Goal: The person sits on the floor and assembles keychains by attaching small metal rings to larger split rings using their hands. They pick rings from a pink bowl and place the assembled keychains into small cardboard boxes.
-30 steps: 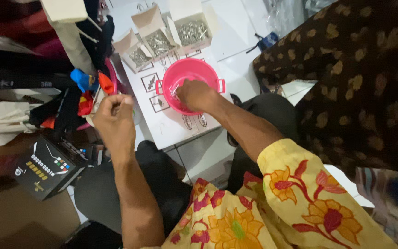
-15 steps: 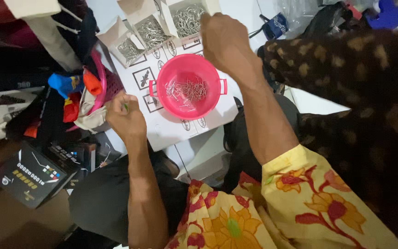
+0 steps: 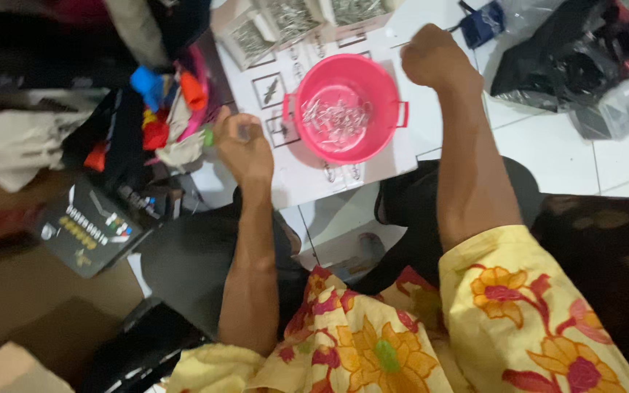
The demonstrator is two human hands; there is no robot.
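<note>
1. Metal clips (image 3: 338,116), a loose silvery heap of them, sit in the bottom of the pink basin (image 3: 387,138), which lies between the two hands and a bit ahead of them. My guess is they're light, stiff, a bit springy and prone to tangling, so you'd pinch one by its end rather than scoop a bunch. Slippery too, being bare wire.
2. Left hand (image 3: 243,145) is curled into a loose fist just left of the basin, close to its left handle. Fingers are pinched together around something tiny with a bit of green showing at the tips; too blurry to say what it is.
3. Right hand (image 3: 434,60) is a closed fist up past the basin's right rim, hovering over the white sheet. Can't tell if anything is inside it, the fingers are tucked away from the camera.
4. White sheet (image 3: 307,185) under the basin has small printed picture boxes on it.
5. Beyond the hands, open cardboard boxes (image 3: 285,22) are packed with more silvery metal bits.
6. Out left of the left hand there's a messy pile of coloured cloth (image 3: 161,116), and nearer the person a black box (image 3: 92,229).
</note>
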